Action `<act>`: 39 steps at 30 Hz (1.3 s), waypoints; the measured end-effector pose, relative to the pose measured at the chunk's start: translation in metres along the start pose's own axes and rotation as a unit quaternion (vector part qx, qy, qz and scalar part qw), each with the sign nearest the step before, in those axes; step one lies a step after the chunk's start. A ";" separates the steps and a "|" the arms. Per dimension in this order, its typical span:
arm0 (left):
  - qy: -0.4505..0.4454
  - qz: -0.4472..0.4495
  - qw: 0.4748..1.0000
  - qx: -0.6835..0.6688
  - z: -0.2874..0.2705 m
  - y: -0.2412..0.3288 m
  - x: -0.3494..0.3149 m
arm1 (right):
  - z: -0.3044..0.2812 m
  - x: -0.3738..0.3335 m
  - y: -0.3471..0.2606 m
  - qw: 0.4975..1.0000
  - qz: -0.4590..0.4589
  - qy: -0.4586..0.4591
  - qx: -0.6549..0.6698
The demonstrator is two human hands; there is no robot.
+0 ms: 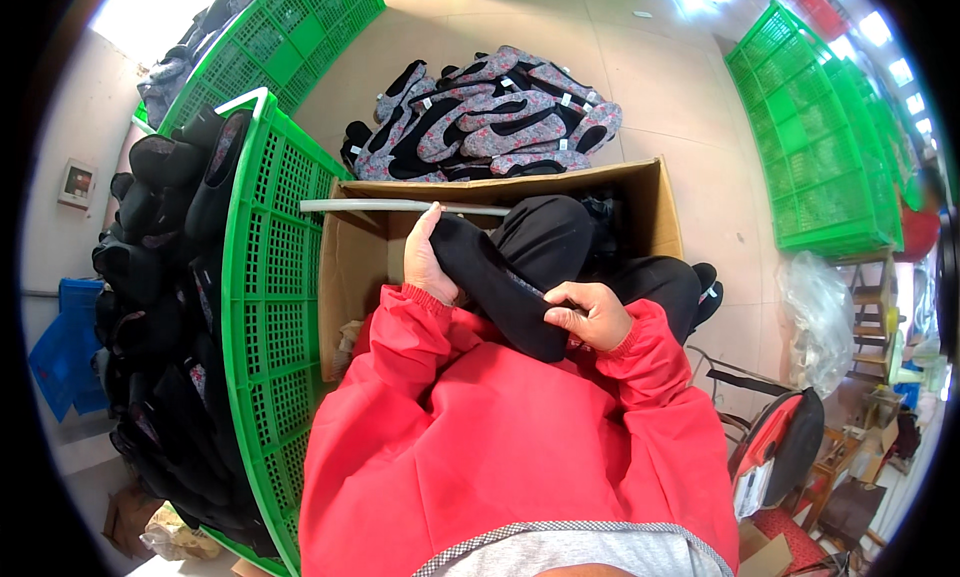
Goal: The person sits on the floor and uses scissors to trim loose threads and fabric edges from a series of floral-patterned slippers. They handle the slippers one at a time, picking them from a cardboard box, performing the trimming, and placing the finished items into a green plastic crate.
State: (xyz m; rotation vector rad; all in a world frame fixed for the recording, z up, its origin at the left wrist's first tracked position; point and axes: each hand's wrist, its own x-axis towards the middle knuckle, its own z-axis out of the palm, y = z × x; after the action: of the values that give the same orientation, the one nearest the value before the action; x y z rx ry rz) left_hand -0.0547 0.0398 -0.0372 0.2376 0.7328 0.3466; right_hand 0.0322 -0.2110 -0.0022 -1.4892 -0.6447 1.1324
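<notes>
We hold the black slipper (500,295) aslant between our left hand (428,262), clasped on its far end, and our right hand (592,315), well apart, pinching its edge toward the nearer end.

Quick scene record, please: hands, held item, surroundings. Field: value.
left hand: grips the far-left end of a black slipper, left hand at
right hand: pinches the slipper near its opening
ahead: carton, grey rod across it
beyond carton: pile of patterned slippers on the floor
left: green crate full of black slippers
far right: green crates
</notes>
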 end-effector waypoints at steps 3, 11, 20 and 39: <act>0.030 0.012 0.999 0.021 -0.001 -0.004 0.004 | 0.009 0.013 0.017 0.962 -0.208 0.165 -0.061; 0.007 0.056 0.993 0.102 -0.008 -0.019 0.008 | -0.003 0.024 0.053 0.944 -0.143 0.295 0.041; -0.098 0.140 0.982 0.083 -0.001 -0.007 -0.004 | 0.006 0.030 0.051 0.924 -0.209 0.314 0.069; -0.227 0.306 0.924 0.036 0.032 -0.024 -0.035 | -0.020 0.026 0.073 0.874 0.017 0.269 0.405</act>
State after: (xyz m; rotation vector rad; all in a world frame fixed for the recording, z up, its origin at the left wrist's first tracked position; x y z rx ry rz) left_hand -0.0518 0.0007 -0.0007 0.6000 0.1929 0.8278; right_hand 0.0470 -0.2157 -0.0811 -0.9879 0.2446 0.7893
